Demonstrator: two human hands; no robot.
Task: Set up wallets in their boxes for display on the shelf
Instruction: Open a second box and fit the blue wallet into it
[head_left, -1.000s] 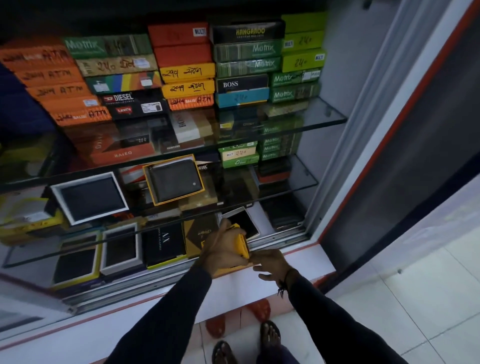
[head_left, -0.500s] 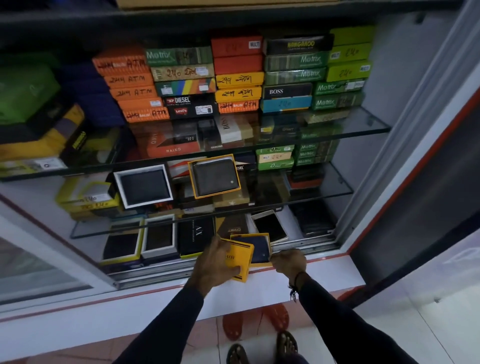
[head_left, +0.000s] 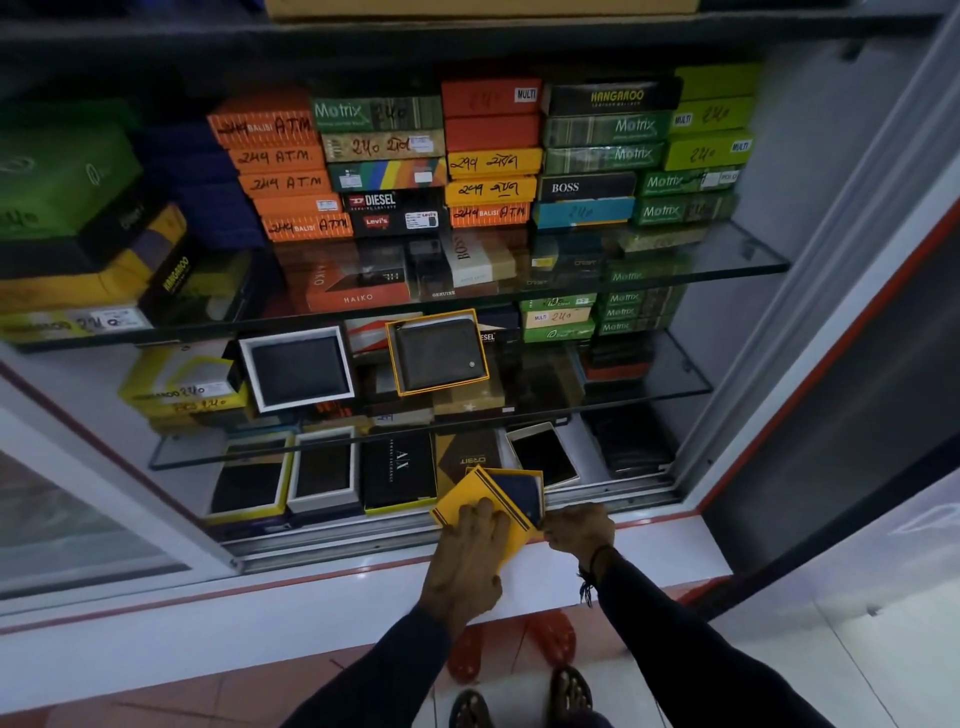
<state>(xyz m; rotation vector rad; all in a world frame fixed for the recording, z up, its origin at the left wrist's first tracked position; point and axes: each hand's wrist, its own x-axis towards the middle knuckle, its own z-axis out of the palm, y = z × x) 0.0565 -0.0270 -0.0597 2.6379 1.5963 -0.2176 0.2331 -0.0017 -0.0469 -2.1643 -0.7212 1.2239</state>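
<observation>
My left hand grips a yellow box lid with dark stripes along its edge, held tilted over the cabinet's front sill. Just behind the lid, my right hand holds the yellow box base with a dark blue wallet inside it. Both sit at the front of the bottom shelf, right of a black AX box. On the glass shelf above, two open boxes stand propped up: a white-rimmed box and an orange-rimmed box, each showing a dark wallet.
Stacks of shut wallet boxes fill the top glass shelf. More open boxes line the bottom shelf. A sliding glass door stands at the left; the white sill runs below. Sandals and my feet are on the tiled floor.
The lid has come off the yellow box and swung left and flatter in my left hand, uncovering the blue wallet. My head has tilted up, showing more of the shelves.
</observation>
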